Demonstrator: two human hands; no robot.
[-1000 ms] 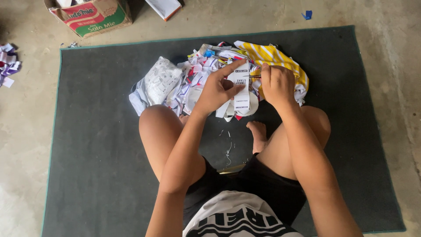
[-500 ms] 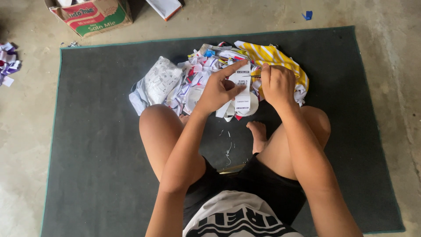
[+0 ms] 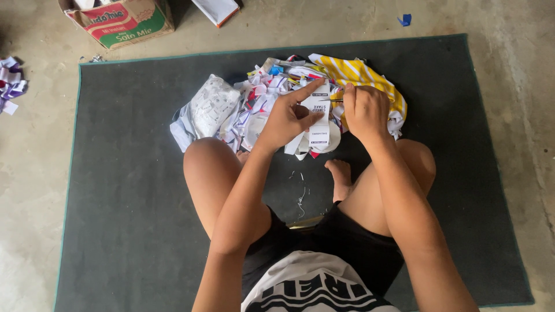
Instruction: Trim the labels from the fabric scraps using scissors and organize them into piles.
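I sit cross-legged on a dark mat (image 3: 115, 173). My left hand (image 3: 286, 121) holds a white printed label strip (image 3: 319, 115), index finger stretched along its top edge. My right hand (image 3: 365, 110) is closed beside the label's right edge, pinching a thin small tool whose tip (image 3: 330, 100) touches the label; what kind of tool it is cannot be made out. Both hands hover over a heap of cut labels and cloth scraps (image 3: 260, 95). A yellow-and-white striped cloth (image 3: 358, 74) lies at the heap's right, a pale grey printed bundle (image 3: 208, 107) at its left.
A red-and-green cardboard box (image 3: 124, 23) and a flat white box (image 3: 217, 8) sit on the concrete floor beyond the mat. Purple-white scraps (image 3: 10, 84) lie far left, a blue scrap (image 3: 404, 20) far right. Loose threads (image 3: 300, 196) lie between my legs.
Both hands stay almost in place over the heap. My left index finger has shifted slightly along the label's top.
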